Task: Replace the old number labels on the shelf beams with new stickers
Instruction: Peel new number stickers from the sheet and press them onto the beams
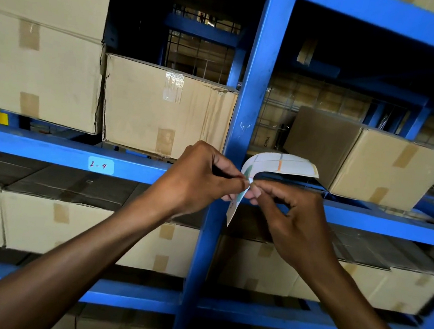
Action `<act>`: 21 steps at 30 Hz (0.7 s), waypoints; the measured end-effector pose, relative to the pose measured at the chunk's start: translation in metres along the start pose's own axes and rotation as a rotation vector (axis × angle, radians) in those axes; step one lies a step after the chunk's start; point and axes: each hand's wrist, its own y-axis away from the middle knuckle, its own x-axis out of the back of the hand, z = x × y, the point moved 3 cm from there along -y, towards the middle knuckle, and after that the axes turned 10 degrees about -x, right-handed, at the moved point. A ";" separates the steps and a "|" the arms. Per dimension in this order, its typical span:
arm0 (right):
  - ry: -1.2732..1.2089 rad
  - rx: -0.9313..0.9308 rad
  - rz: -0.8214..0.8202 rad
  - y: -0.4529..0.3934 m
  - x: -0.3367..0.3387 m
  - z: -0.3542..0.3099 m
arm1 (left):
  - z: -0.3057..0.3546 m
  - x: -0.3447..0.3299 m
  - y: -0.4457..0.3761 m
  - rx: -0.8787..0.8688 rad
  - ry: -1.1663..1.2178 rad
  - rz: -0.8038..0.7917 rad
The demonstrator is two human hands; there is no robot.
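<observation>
Sticker sheet (279, 165) pinched at bent edge by left hand (198, 178) and right hand (287, 219), fingertips meeting in front of blue shelf post (245, 108). Sheet curled over toward right. White label (101, 166) marked "1-4" stuck on shelf beam (40, 147), left of hands. Cardboard boxes (163, 108) stacked on shelves.

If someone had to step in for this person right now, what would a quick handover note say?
Left hand and right hand: both pinch the sticker sheet in front of the blue upright post; the sheet curls over to the right.
Shelf beam at left carries a handwritten label, apparently "1-4"; whether it is old or new cannot be told.
Done: unclear.
Left: probably peel a sticker off the sheet and press it onto a beam.
</observation>
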 end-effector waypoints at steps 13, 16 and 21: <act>0.245 0.144 0.052 0.007 -0.003 -0.001 | 0.006 -0.004 -0.004 0.011 0.001 -0.066; 0.297 0.159 0.066 0.007 -0.005 0.000 | 0.004 -0.006 -0.004 0.028 0.015 -0.040; 0.322 0.166 0.078 0.008 -0.007 0.002 | -0.002 -0.009 -0.005 0.064 0.046 -0.003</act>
